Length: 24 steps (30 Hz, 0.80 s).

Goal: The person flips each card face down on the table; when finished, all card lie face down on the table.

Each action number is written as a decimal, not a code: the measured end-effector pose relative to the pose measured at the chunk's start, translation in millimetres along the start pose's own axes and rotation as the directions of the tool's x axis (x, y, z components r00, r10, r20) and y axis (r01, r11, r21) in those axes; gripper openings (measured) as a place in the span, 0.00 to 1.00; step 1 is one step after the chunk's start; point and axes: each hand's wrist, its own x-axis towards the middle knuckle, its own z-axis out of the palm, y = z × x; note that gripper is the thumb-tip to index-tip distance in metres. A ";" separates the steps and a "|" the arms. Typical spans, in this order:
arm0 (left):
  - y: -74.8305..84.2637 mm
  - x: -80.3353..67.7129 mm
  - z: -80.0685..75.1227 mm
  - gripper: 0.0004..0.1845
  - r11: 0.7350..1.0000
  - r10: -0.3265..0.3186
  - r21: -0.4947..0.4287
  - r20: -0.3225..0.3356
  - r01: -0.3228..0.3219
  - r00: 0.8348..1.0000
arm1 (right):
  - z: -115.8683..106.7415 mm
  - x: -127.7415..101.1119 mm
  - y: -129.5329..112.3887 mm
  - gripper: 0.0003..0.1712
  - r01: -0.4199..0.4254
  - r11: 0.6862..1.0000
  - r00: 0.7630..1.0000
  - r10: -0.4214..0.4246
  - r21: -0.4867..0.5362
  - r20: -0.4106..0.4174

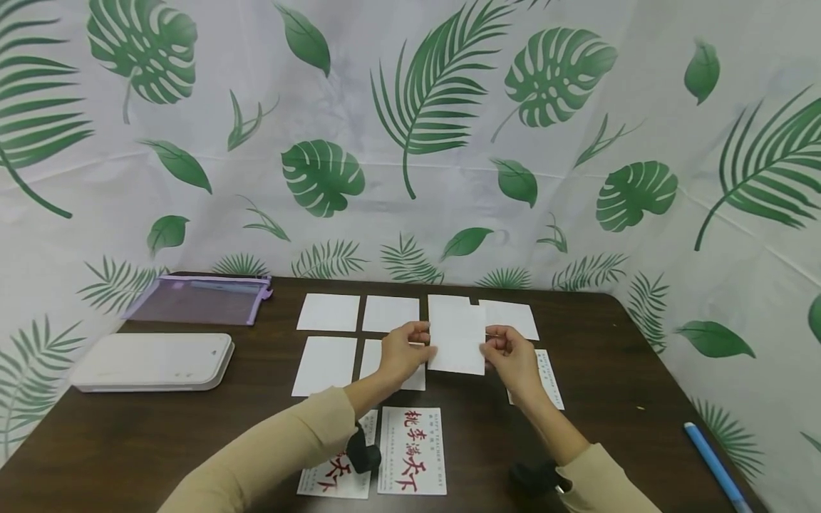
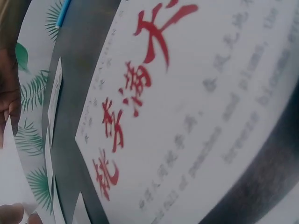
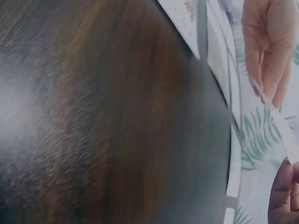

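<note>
Head view, both hands — left hand (image 1: 400,349), right hand (image 1: 509,353) — pinching one blank white card (image 1: 457,338), purple zip pouch (image 1: 199,299) lying flat.

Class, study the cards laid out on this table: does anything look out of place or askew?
Mostly tidy rows of blank cards. One card is off the table, pinched between the left hand and right hand. The printed card under the left sleeve lies tilted beside the straight one.

Red-lettered card (image 2: 187,107) on dark table (image 2: 77,70)
</note>
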 end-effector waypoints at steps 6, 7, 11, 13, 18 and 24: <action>-7.2 -6.9 4.5 0.23 0.997 0.022 0.074 0.044 -0.025 0.999 | -3.0 -0.3 10.4 0.19 -0.100 0.990 0.995 0.102 -0.096 0.020; -8.2 -8.1 4.9 0.23 0.995 0.024 0.092 0.054 -0.029 0.998 | -3.7 -1.1 12.6 0.19 -0.110 0.987 0.993 0.114 -0.120 0.026; -11.4 -11.4 5.7 0.22 0.983 0.049 0.172 0.098 -0.066 0.994 | -6.5 -3.9 21.7 0.18 -0.116 0.970 0.990 0.130 -0.213 0.053; -12.5 -12.4 5.8 0.21 0.972 0.056 0.220 0.121 -0.082 0.991 | -7.2 -4.5 25.6 0.17 -0.095 0.963 0.991 0.116 -0.251 0.071; -14.7 -13.2 5.8 0.17 0.931 0.090 0.338 0.155 -0.138 0.984 | -6.3 -5.2 29.0 0.15 -0.045 0.940 0.990 0.087 -0.337 0.110; -11.2 -11.9 5.7 0.12 0.901 0.106 0.396 0.194 -0.177 0.975 | -5.2 -4.9 30.7 0.14 -0.051 0.906 0.984 0.117 -0.421 0.131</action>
